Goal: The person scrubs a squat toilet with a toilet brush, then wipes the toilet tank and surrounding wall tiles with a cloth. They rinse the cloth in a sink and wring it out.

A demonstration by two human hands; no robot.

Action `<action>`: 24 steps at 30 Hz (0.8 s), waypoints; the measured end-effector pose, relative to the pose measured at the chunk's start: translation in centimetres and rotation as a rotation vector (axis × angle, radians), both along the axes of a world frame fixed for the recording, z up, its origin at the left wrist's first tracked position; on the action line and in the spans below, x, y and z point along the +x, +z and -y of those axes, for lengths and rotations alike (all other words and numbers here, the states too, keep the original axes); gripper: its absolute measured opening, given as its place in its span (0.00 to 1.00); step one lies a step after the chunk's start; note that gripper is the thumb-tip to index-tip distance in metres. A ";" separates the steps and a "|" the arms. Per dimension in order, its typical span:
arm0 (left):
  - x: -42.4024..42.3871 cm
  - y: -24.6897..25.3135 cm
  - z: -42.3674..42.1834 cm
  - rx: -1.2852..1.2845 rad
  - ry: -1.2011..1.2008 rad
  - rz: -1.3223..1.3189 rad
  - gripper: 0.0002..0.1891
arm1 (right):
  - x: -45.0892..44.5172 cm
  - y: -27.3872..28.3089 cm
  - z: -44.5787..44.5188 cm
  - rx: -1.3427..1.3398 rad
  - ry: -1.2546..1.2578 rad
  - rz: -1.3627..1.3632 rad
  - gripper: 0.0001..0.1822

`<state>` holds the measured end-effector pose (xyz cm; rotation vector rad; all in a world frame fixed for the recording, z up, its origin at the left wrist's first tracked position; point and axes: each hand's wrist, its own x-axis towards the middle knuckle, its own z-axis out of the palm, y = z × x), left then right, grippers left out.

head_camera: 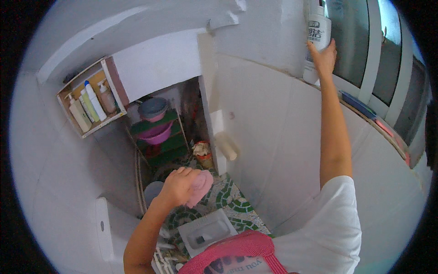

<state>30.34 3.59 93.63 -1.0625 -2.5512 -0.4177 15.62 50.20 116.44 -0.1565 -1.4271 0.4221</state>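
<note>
My left hand [181, 187] grips a folded pink cloth [201, 188] in mid-air, over the patterned floor. High at the upper right, my right hand [323, 60] is wrapped around a white plastic bottle [321, 32] that bears printed writing. The bottle is upright on the window ledge [297, 77], close to the window frame [370, 65]. Whether its base rests on the ledge or is just lifted, I cannot tell.
A wall shelf box [71, 124] holds several bottles. Past the doorway, a rack [183, 128] bears a purple basin [158, 137] and a grey basin [153, 107]. A squat toilet [208, 228] is set in the tiled floor. A blue object [357, 103] lies along the ledge.
</note>
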 end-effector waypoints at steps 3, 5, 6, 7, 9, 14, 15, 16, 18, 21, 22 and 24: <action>-0.3 -1.0 0.4 -0.042 0.024 0.017 0.25 | 1.8 0.0 -0.2 0.169 -0.144 -0.182 0.46; -0.2 -1.8 1.2 -0.064 0.074 0.014 0.25 | 4.6 -0.2 3.4 0.257 -0.017 -0.390 0.37; 0.2 -2.1 1.6 -0.054 0.098 0.002 0.24 | 6.3 -0.9 7.4 0.209 0.245 -0.425 0.28; 1.6 -1.7 2.2 -0.058 0.133 -0.015 0.24 | 7.1 -2.1 10.5 0.178 0.559 -0.361 0.24; 3.1 -1.8 3.4 -0.029 0.171 -0.003 0.23 | 9.5 -5.2 17.0 0.118 0.977 -0.138 0.17; 10.3 -1.1 8.3 0.037 0.484 -0.133 0.25 | 16.3 -14.8 31.9 0.594 1.456 0.537 0.10; 12.8 -0.8 9.3 0.089 0.565 -0.144 0.25 | 17.9 -16.5 34.6 0.699 1.508 0.590 0.10; 15.5 -0.7 10.2 0.132 0.653 -0.157 0.26 | 19.6 -18.4 37.2 0.805 1.564 0.633 0.09; 20.6 0.1 11.7 0.220 0.786 -0.255 0.26 | 23.2 -21.5 41.3 0.763 1.781 0.744 0.09; 28.4 0.2 14.3 0.330 0.953 -0.378 0.28 | 29.6 -23.8 47.3 0.701 2.041 0.785 0.10; 31.0 -0.5 14.8 0.343 1.013 -0.364 0.29 | 31.8 -24.6 48.7 0.653 2.121 0.818 0.11; 36.2 0.5 16.7 0.373 1.105 -0.378 0.30 | 36.4 -24.8 53.7 0.541 2.360 0.785 0.15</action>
